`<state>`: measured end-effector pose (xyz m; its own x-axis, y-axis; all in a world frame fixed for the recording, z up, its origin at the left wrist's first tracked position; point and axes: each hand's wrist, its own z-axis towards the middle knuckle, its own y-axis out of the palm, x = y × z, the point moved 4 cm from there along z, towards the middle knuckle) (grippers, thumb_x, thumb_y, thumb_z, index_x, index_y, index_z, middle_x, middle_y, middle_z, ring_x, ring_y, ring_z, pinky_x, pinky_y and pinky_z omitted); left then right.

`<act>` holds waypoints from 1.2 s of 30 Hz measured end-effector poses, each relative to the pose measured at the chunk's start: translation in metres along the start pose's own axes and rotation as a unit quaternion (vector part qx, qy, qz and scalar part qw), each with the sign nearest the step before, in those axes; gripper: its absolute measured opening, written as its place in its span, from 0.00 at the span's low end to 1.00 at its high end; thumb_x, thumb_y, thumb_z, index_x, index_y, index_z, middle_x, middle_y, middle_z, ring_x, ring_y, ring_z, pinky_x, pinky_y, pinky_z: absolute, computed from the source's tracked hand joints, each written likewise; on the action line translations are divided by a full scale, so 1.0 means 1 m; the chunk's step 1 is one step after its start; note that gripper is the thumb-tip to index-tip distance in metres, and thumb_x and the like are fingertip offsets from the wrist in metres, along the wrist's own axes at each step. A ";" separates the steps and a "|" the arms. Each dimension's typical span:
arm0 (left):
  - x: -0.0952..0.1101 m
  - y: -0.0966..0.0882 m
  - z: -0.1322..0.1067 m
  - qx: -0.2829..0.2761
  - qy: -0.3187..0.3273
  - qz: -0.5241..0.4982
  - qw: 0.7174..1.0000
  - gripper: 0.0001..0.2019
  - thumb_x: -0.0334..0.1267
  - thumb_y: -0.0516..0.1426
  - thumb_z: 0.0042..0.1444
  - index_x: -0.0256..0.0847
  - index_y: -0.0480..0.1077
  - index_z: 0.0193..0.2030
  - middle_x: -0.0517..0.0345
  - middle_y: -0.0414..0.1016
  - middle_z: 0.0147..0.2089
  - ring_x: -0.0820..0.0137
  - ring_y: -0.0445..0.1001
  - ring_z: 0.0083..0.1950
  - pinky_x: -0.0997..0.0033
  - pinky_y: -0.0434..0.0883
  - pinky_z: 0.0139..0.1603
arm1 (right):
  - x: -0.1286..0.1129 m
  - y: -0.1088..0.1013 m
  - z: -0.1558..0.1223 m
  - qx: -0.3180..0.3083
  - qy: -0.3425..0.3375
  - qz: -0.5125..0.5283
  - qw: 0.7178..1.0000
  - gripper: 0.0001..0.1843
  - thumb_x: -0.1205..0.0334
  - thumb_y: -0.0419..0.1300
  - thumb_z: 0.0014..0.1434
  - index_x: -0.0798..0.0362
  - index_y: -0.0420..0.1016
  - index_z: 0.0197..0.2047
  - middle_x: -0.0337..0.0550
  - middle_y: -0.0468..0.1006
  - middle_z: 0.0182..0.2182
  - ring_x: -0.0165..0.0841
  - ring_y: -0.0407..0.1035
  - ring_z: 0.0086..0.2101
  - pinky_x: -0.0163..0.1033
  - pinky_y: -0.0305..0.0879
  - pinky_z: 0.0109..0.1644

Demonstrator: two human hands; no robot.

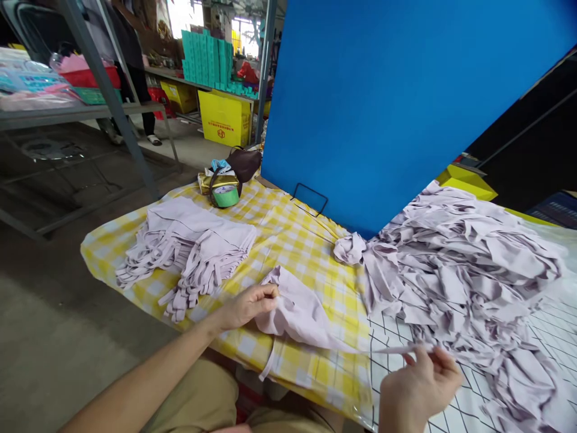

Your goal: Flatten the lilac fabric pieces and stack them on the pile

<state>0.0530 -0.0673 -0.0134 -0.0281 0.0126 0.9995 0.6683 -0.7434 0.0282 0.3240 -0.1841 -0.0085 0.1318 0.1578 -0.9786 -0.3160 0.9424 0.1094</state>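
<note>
My left hand [252, 307] pinches the edge of a pale lilac fabric piece [300, 316] above the yellow checked tablecloth [333, 373]. At the right, my right hand [424, 379] grips the end of a thin strap of the same piece, which is pulled out straight between the hands. Another strap [268, 362] hangs over the table's near edge. Left of my hands lies a neat stack of matching lilac pieces [198, 231] with their straps towards me. A large loose heap of lilac pieces [464, 258] is piled to the right, beyond my right hand.
A tall blue panel [383, 102] stands at the table's back. A roll of green tape [225, 196] and a dark bag [244, 163] lie at the far left corner. Further off are a yellow carton [224, 119], teal stacks [205, 59] and a standing person [130, 60].
</note>
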 end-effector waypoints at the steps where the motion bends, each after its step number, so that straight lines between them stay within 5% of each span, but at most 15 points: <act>1: 0.005 0.004 0.003 -0.012 0.009 0.034 0.999 0.12 0.43 0.50 0.56 0.38 0.59 0.27 0.63 0.60 0.28 0.75 0.59 0.30 0.76 0.58 0.33 | -0.015 0.012 -0.008 -0.046 -0.044 -0.052 0.997 0.13 0.62 0.59 0.49 0.47 0.64 0.39 0.40 0.68 0.39 0.35 0.65 0.41 0.42 0.61 0.41; 4: 0.020 0.017 0.011 -0.044 0.044 0.121 0.991 0.10 0.38 0.49 0.56 0.38 0.57 0.25 0.66 0.53 0.23 0.77 0.53 0.26 0.76 0.54 0.28 | -0.043 0.048 -0.027 -0.174 -0.094 -0.169 0.966 0.26 0.57 0.60 0.50 0.47 0.60 0.53 0.48 0.63 0.53 0.40 0.61 0.49 0.45 0.59 0.46; 7: 0.029 0.021 0.015 -0.061 0.048 0.131 0.988 0.09 0.37 0.48 0.57 0.39 0.56 0.26 0.67 0.53 0.21 0.78 0.54 0.24 0.76 0.54 0.27 | -0.046 0.049 -0.010 -0.124 -0.064 -0.135 0.981 0.30 0.53 0.57 0.53 0.49 0.55 0.57 0.50 0.64 0.53 0.38 0.65 0.44 0.42 0.63 0.42; 9: 0.032 0.015 0.013 -0.062 0.044 0.107 0.991 0.09 0.38 0.48 0.57 0.39 0.57 0.27 0.66 0.55 0.22 0.77 0.56 0.25 0.76 0.55 0.28 | -0.036 0.032 0.020 -0.095 -0.066 -0.182 0.976 0.24 0.52 0.55 0.52 0.51 0.64 0.51 0.49 0.73 0.42 0.37 0.68 0.37 0.43 0.64 0.37; 12: 0.036 -0.003 0.008 -0.028 0.054 0.092 0.994 0.10 0.40 0.47 0.57 0.38 0.57 0.26 0.64 0.56 0.25 0.76 0.57 0.28 0.76 0.57 0.30 | -0.014 -0.005 0.069 -0.156 -0.033 -0.360 0.919 0.09 0.54 0.65 0.38 0.49 0.74 0.25 0.41 0.71 0.15 0.39 0.65 0.20 0.47 0.61 0.29; 14: 0.037 -0.010 0.005 -0.006 0.058 0.098 0.993 0.11 0.39 0.47 0.57 0.38 0.56 0.26 0.64 0.55 0.27 0.76 0.56 0.29 0.75 0.57 0.32 | 0.000 -0.027 0.088 -0.229 0.080 -0.522 0.818 0.11 0.50 0.64 0.36 0.48 0.72 0.18 0.40 0.68 0.09 0.39 0.63 0.14 0.48 0.60 0.26; 16: 0.038 -0.009 0.006 -0.008 0.055 0.099 0.994 0.10 0.39 0.47 0.56 0.38 0.56 0.26 0.64 0.54 0.27 0.76 0.56 0.29 0.76 0.57 0.31 | -0.004 -0.035 0.085 -0.287 0.128 -0.599 0.737 0.17 0.44 0.60 0.41 0.49 0.75 0.22 0.42 0.71 0.11 0.40 0.66 0.15 0.47 0.62 0.25; 17: 0.039 -0.005 0.007 -0.019 0.050 0.098 0.994 0.10 0.38 0.47 0.56 0.38 0.56 0.26 0.65 0.54 0.26 0.76 0.55 0.28 0.76 0.57 0.30 | -0.012 -0.029 0.076 -0.310 0.115 -0.598 0.730 0.20 0.41 0.58 0.44 0.50 0.76 0.27 0.43 0.74 0.14 0.40 0.68 0.18 0.45 0.63 0.26; 21: 0.049 0.020 0.017 -0.060 0.055 0.142 0.987 0.07 0.35 0.47 0.56 0.39 0.57 0.28 0.67 0.56 0.24 0.77 0.56 0.26 0.77 0.56 0.28 | -0.055 0.040 -0.003 -0.468 -0.027 -0.368 0.803 0.29 0.41 0.53 0.52 0.50 0.69 0.52 0.43 0.78 0.25 0.36 0.69 0.22 0.40 0.63 0.25; 23: 0.056 0.029 0.020 -0.055 0.061 0.186 0.979 0.06 0.33 0.48 0.56 0.39 0.59 0.28 0.66 0.60 0.25 0.77 0.58 0.26 0.77 0.56 0.28 | -0.063 0.077 -0.048 -0.597 -0.011 -0.245 0.764 0.33 0.43 0.54 0.54 0.49 0.59 0.59 0.43 0.77 0.31 0.32 0.68 0.22 0.38 0.64 0.25; 25: 0.062 0.032 0.021 -0.037 0.067 0.206 0.976 0.06 0.33 0.48 0.56 0.39 0.61 0.29 0.66 0.63 0.25 0.77 0.60 0.27 0.77 0.56 0.28 | -0.062 0.102 -0.075 -0.675 0.004 -0.248 0.695 0.29 0.48 0.55 0.54 0.51 0.61 0.56 0.38 0.75 0.25 0.30 0.65 0.20 0.35 0.60 0.22; 27: 0.067 0.027 0.020 -0.003 0.082 0.187 0.979 0.06 0.34 0.47 0.57 0.39 0.63 0.31 0.65 0.64 0.26 0.77 0.61 0.28 0.78 0.57 0.29 | -0.060 0.117 -0.081 -0.683 -0.030 -0.293 0.669 0.18 0.52 0.56 0.54 0.53 0.70 0.45 0.35 0.71 0.21 0.29 0.63 0.20 0.33 0.57 0.22; 31: 0.057 0.012 0.017 0.030 0.087 0.104 0.990 0.10 0.41 0.53 0.56 0.39 0.64 0.43 0.62 0.68 0.36 0.77 0.64 0.29 0.79 0.60 0.29 | -0.074 0.122 -0.060 -0.627 -0.094 -0.331 0.699 0.13 0.53 0.55 0.53 0.54 0.66 0.25 0.34 0.64 0.18 0.28 0.58 0.22 0.32 0.52 0.23; 33: 0.042 0.009 0.018 -0.036 0.068 0.095 0.993 0.16 0.41 0.58 0.51 0.39 0.65 0.45 0.61 0.70 0.38 0.76 0.67 0.31 0.79 0.62 0.31 | -0.088 0.116 -0.048 -0.622 -0.075 -0.307 0.716 0.16 0.51 0.55 0.53 0.53 0.64 0.22 0.34 0.60 0.17 0.27 0.56 0.21 0.32 0.51 0.23; 36: 0.016 0.008 0.021 -0.163 0.038 0.176 0.970 0.08 0.37 0.59 0.49 0.39 0.73 0.36 0.63 0.73 0.31 0.74 0.69 0.31 0.79 0.61 0.31 | -0.118 0.104 -0.031 -0.628 -0.035 -0.214 0.747 0.15 0.50 0.58 0.53 0.53 0.67 0.24 0.38 0.64 0.23 0.30 0.61 0.25 0.34 0.59 0.26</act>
<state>0.0732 -0.0592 0.0028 0.0962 -0.3201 0.9425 0.3761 -0.8650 -0.3321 0.2460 -0.1135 0.1126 0.5093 -0.0220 -0.8603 -0.8571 -0.1031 -0.5047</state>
